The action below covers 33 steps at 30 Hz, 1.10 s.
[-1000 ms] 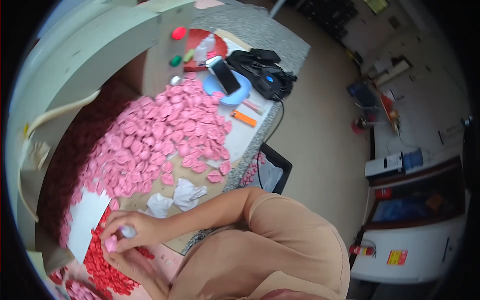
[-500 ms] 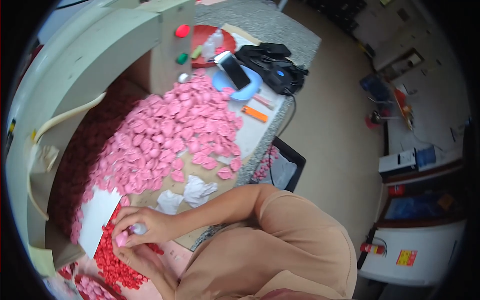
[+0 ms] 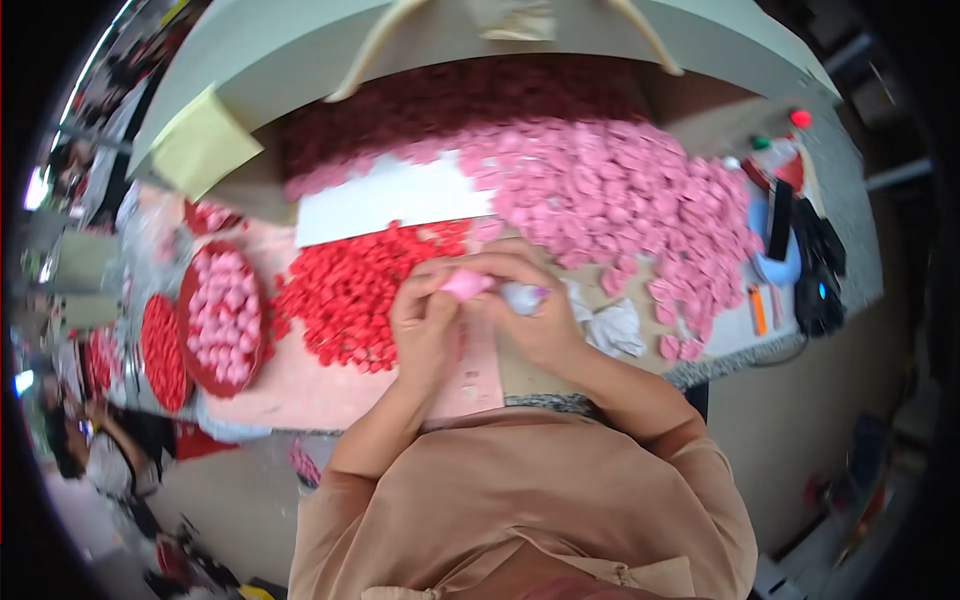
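In front of my chest, my left hand (image 3: 425,318) is closed with its fingers on a small pink piece (image 3: 465,284). My right hand (image 3: 548,312) meets it there, its fingertips at the same piece. Tucked in the right hand's curled fingers is a small translucent squeeze bottle (image 3: 519,298) with a purple part. Just beyond the left hand spreads a pile of small red pieces (image 3: 345,295). A much larger heap of pink shell-shaped pieces (image 3: 610,190) lies beyond the right hand. Fingers hide part of the held piece.
A white sheet (image 3: 395,200) separates the piles. To the left are a red tray of pink pieces (image 3: 222,315) and a tray of red pieces (image 3: 163,350). Crumpled tissue (image 3: 612,328), an orange lighter (image 3: 757,310) and a phone (image 3: 780,220) lie right. A hood (image 3: 590,35) overhangs the back.
My view has swung left, bringing the trays and both forearms into sight. Both hands stay together at the pink piece, and the bottle remains in my right hand.
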### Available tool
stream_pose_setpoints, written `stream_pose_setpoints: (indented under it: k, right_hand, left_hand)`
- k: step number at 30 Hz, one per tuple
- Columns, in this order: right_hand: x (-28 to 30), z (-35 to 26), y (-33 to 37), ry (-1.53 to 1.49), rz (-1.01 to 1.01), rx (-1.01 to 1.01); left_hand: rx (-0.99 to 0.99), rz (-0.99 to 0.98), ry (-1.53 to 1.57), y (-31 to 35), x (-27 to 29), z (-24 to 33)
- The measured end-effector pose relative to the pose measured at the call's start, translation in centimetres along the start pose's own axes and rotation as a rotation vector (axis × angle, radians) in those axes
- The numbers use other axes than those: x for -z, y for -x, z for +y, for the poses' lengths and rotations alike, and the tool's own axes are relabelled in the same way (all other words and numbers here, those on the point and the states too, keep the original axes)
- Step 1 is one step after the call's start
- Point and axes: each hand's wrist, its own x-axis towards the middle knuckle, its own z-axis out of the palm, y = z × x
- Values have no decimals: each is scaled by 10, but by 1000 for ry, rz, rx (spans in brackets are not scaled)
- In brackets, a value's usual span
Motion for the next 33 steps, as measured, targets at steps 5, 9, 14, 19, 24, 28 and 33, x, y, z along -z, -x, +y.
stream_pose_setpoints:
  k: [5,9,14,19,24,28,33]
  right_hand:
    - [-3,4,1,-83,-69,-19]
    - [-6,4,2,-105,-53,-44]
    - [-4,5,1,-88,-31,-38]
    - [1,0,1,-227,-16,-172]
    - [10,12,1,-168,-41,-29]
    - [10,7,2,-172,-55,-52]
    - [11,14,0,-147,-68,57]
  left_hand:
    - [4,18,-3,2,-5,11]
    - [8,35,-14,0,-8,15]
    - [7,-3,-31,-5,-1,14]
    - [57,-30,-193,-6,-6,23]
    - [55,-53,-244,-4,-5,17]
    - [-111,-170,-510,-10,-3,21]
    - [-145,-179,-521,-12,-5,22]
